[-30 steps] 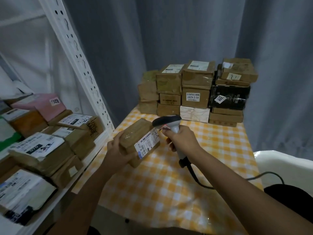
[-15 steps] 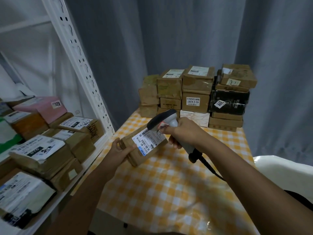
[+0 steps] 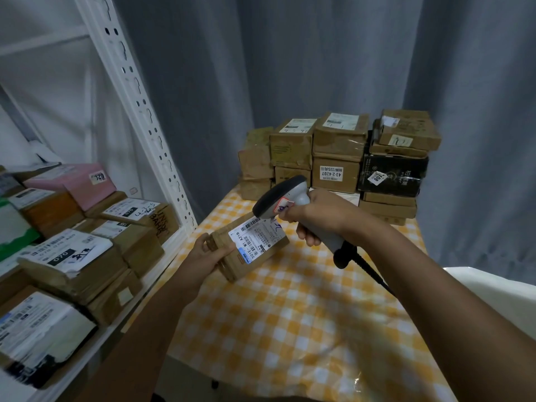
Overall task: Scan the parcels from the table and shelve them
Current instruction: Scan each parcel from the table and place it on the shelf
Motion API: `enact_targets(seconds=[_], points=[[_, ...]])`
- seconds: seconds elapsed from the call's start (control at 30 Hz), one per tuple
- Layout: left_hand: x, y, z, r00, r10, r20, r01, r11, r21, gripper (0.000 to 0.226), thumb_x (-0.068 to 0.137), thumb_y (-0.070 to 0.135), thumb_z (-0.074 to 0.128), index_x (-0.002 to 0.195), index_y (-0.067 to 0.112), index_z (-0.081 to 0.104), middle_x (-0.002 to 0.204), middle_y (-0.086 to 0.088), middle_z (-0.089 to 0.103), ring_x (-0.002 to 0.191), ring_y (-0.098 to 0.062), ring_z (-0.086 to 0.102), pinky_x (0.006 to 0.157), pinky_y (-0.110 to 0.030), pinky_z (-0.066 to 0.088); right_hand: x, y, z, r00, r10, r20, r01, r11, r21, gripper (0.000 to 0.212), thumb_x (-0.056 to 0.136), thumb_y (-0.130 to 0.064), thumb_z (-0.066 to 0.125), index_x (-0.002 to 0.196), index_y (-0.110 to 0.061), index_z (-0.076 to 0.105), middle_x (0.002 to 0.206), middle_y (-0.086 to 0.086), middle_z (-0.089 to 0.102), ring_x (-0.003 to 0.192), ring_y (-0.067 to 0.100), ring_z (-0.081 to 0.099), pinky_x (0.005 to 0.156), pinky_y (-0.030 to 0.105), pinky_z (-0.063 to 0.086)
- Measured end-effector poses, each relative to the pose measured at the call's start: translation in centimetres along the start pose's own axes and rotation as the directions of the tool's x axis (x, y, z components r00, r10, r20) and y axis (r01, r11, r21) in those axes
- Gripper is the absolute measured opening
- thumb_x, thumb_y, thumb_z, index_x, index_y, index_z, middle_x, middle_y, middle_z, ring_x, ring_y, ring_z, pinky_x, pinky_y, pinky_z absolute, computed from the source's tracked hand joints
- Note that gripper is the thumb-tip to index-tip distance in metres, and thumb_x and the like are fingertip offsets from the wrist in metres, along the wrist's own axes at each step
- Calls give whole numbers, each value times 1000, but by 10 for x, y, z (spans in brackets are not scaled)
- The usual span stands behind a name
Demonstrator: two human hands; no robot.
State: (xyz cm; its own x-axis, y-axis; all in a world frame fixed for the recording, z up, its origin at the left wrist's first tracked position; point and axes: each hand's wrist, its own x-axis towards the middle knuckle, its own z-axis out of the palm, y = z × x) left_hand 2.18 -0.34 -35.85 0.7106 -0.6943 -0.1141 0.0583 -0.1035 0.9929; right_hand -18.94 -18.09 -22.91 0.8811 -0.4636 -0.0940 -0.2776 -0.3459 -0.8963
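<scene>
Your left hand (image 3: 210,252) grips a brown parcel (image 3: 249,246) by its near end, thumb on top and fingers curled underneath. You hold the parcel above the table (image 3: 290,314), near its left edge, tilted so that the white label (image 3: 256,237) faces up. The label carries a barcode at its far end and the printed code 501E-M1 A21B along its near edge.

Your right hand (image 3: 314,216) wraps around the handle of the scanner (image 3: 293,201), fingers curled tight round the grip. The scanner head points down at the barcode end of the label and sits just above it; you cannot tell whether it touches. A black cable (image 3: 368,269) runs from the handle base back under your right forearm.

The table has a yellow-and-white checked cover. A stack (image 3: 342,158) of parcels stands at its far end against a grey curtain (image 3: 290,68): mostly brown boxes, with one black box (image 3: 391,175) tagged 108.

A white shelf (image 3: 136,105) stands to your left. It holds further parcels, among them a pink box (image 3: 72,184) and a labelled box marked 070 (image 3: 66,256).
</scene>
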Motion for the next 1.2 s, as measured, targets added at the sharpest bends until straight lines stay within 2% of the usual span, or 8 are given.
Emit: enact_targets(seconds=[0.13, 0.2, 0.3, 0.47, 0.77, 0.93, 1.07, 1.2], points=[[-1, 2, -1, 1000, 15, -1, -15, 1000, 7, 135, 41, 61, 96, 154, 20, 33, 134, -1, 65, 116, -17, 68, 107, -45, 51, -1, -2, 1, 1000, 13, 13, -12, 1000, -22, 28, 95, -21, 62, 98, 6, 68, 58, 10, 62, 41, 16, 55, 47, 24, 48], [-3, 3, 1, 1000, 6, 4, -6, 1000, 2, 125, 52, 55, 95, 154, 19, 33, 134, -2, 64, 117, -19, 67, 108, -45, 50, -1, -3, 1, 1000, 16, 9, -15, 999, -35, 26, 95, -20, 62, 89, 4, 67, 56, 9, 61, 40, 16, 55, 47, 25, 48], [-2, 1, 1, 1000, -11, -1, 11, 1000, 1, 105, 65, 43, 84, 154, 19, 33, 133, -4, 64, 118, -21, 66, 109, -47, 48, -2, -3, 0, 1000, 9, 14, -8, 999, -50, 27, 96, -22, 61, 99, 4, 68, 59, 10, 63, 42, 15, 56, 47, 24, 48], [0, -1, -2, 1000, -5, -10, 6, 1000, 15, 141, 36, 66, 95, 155, 22, 32, 135, -2, 64, 119, -20, 66, 108, -48, 49, -1, -3, -3, 1000, -12, 12, 13, 997, -71, 28, 95, -24, 62, 106, 1, 69, 61, 10, 64, 44, 16, 57, 47, 24, 48], [-4, -1, 3, 997, -66, -25, 66, 998, 7, 96, 80, 32, 81, 157, 19, 26, 140, -4, 60, 118, -20, 66, 105, -44, 52, -1, -4, 5, 1000, -18, -10, 17, 1000, -24, 27, 94, -21, 64, 101, 4, 68, 56, 9, 62, 41, 17, 55, 45, 24, 46], [-18, -2, 0, 994, -85, -66, 83, 996, -37, 86, 90, 24, 76, 157, 36, 24, 146, -1, 51, 117, -25, 67, 101, -50, 54, 6, -4, 20, 997, -47, -60, 47, 999, -10, 27, 92, -25, 66, 100, 1, 69, 60, 10, 67, 44, 19, 58, 48, 27, 49], [-36, 5, -10, 981, -19, -194, -33, 964, -264, 50, 97, 27, 65, 142, 34, 43, 130, -5, 68, 107, -27, 73, 89, -50, 59, 7, -9, 26, 991, -75, -111, 77, 997, 14, 22, 94, -27, 66, 92, -5, 69, 66, 9, 70, 46, 18, 60, 50, 27, 50], [-46, 19, -23, 941, 33, -338, -214, 831, -514, 65, 87, 43, 68, 147, 29, 47, 133, -4, 68, 116, -24, 69, 87, -40, 61, 8, -13, 31, 985, -104, -140, 105, 995, -1, 19, 94, -29, 66, 88, -11, 68, 64, 4, 70, 47, 16, 61, 47, 24, 47]])
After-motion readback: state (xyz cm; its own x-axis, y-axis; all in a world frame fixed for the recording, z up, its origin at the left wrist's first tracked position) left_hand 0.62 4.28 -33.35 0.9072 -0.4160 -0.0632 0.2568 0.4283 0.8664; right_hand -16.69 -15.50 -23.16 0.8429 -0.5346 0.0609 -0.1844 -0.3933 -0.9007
